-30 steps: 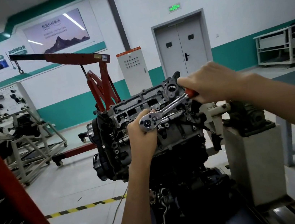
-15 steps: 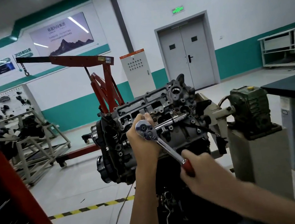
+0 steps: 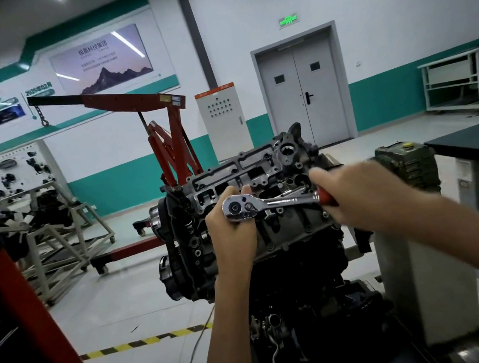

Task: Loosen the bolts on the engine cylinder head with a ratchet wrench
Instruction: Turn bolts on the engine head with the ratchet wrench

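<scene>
The ratchet wrench (image 3: 269, 203) handle has swung from five o'clock up to three; right hand (image 3: 359, 192) grips it, left hand (image 3: 232, 228) cups its head against the cylinder head (image 3: 262, 175). Red hoist (image 3: 163, 130) behind.

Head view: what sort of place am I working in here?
Most likely an automotive training workshop. An engine is mounted on a stand, a red engine hoist stands behind it, and a display board of car parts sits by the left wall.
</scene>
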